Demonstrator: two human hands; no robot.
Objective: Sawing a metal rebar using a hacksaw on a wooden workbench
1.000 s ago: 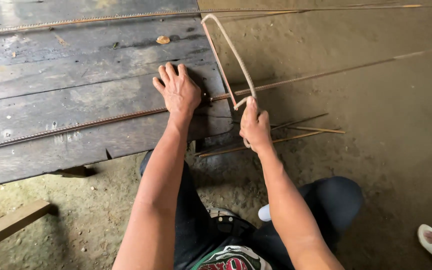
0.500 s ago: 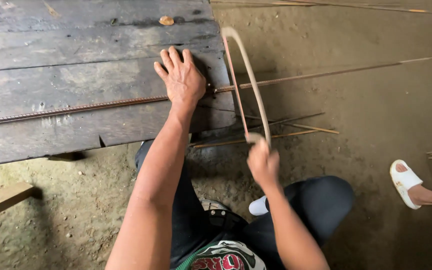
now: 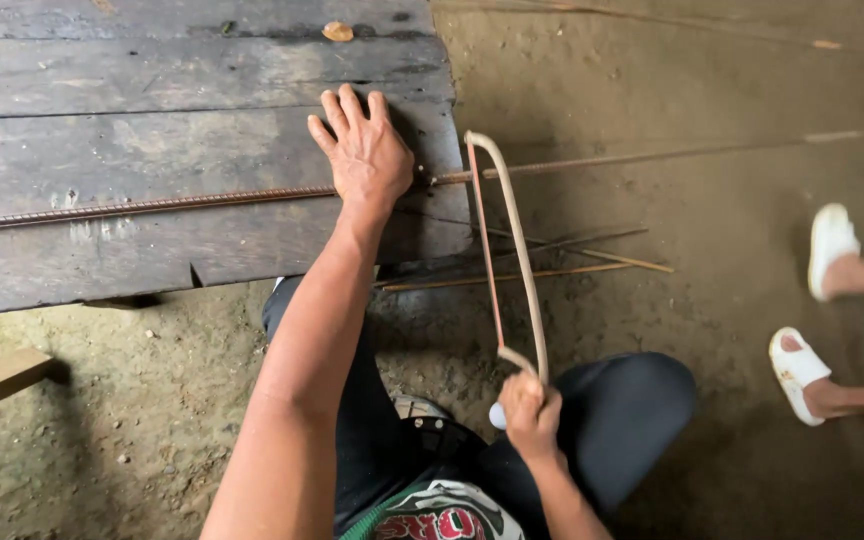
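Crouching on the bare dirt floor [image 3: 712,260], I work at the edge of the low table of dark weathered wooden planks [image 3: 152,90]. Along it lies the long rusty ribbed steel bar [image 3: 152,205], which runs off the plank edge and on over the dirt to the right. My left hand [image 3: 364,155] lies flat on the bar near the plank edge, fingers spread wide and pressing down, gripping nothing. My right hand [image 3: 530,412] is closed around the near end of the thin bow-shaped metal hacksaw frame [image 3: 517,250], whose blade crosses the bar just past the planks. By my judgement the cut is under way and not finished: the bar looks whole on both sides of the blade, and how deep the groove goes is too small to tell. A few thin loose rods [image 3: 592,262] lie on the dirt under the saw. At the right edge another person's feet in white slippers [image 3: 802,365] stand well apart from me.

Against half a second ago, my right hand sits lower and nearer my knee, the saw drawn further back toward me. My left hand presses the same spot. The other person's feet have stepped further into view.
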